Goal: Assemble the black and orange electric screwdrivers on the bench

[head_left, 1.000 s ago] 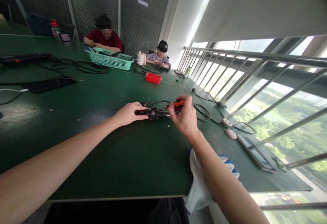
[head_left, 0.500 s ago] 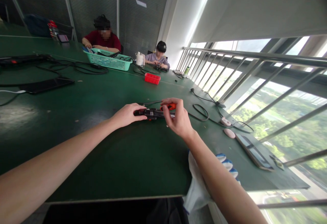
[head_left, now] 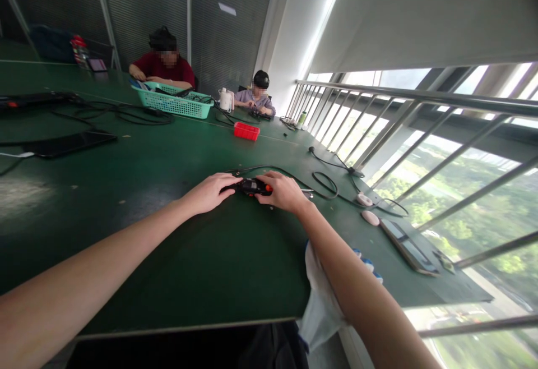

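Observation:
A black corded device with small red-orange marks lies on the green table between my two hands. My left hand pinches its left end between thumb and fingers. Around its right part closes my right hand, with an orange-and-black tool handle showing between thumb and fingers. A thin metal shaft sticks out beyond that hand, like a screwdriver's. My palm hides how handle and shaft join, and most of the device's right end.
A black cable curves away to the right. Ahead stand a red tray and a turquoise basket; two people sit behind. A white-and-blue glove lies under my right forearm. Right are a phone and a metal railing.
My right hand has come down from above the device to close around its right part. The orange handle has turned in it, and a metal shaft now shows to the right.

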{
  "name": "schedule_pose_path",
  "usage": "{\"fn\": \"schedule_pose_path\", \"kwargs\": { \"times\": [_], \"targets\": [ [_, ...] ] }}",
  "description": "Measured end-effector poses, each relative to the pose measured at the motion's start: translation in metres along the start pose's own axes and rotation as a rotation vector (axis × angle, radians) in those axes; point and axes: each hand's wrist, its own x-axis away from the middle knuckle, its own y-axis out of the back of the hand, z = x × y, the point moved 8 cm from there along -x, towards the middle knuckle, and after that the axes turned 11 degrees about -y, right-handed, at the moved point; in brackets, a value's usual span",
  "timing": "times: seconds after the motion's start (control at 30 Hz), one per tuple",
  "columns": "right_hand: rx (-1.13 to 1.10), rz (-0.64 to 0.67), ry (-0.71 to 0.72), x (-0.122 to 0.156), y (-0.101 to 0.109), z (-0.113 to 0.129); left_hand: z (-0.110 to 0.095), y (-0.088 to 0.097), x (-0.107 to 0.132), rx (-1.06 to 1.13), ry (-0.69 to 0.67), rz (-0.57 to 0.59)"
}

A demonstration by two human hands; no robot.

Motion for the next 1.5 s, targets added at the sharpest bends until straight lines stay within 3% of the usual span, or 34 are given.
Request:
{"fn": "schedule_pose_path", "kwargs": {
  "times": [0.17,0.37,0.47,0.57,1.23,1.5],
  "targets": [
    [0.035,0.028,-0.028,-0.001,0.005,-0.015,0.002,0.009,0.004,-0.060,0.050,-0.001],
    [0.201,0.090,-0.613,0.019,0.002,-0.122,0.016,0.018,0.010,-0.060,0.133,0.039],
    [0.241,0.092,-0.767,0.036,0.007,-0.162,0.019,0.014,0.010,-0.049,0.142,0.077],
    [0.250,0.106,-0.847,0.045,0.009,-0.181,0.020,0.013,0.010,-0.048,0.140,0.071],
    [0.223,0.158,-0.832,0.045,0.010,-0.184,0.018,0.014,0.009,-0.030,0.124,0.057],
    [0.267,0.110,-0.787,0.046,0.013,-0.168,0.017,0.015,0.010,-0.019,0.122,0.044]
  ]
}}
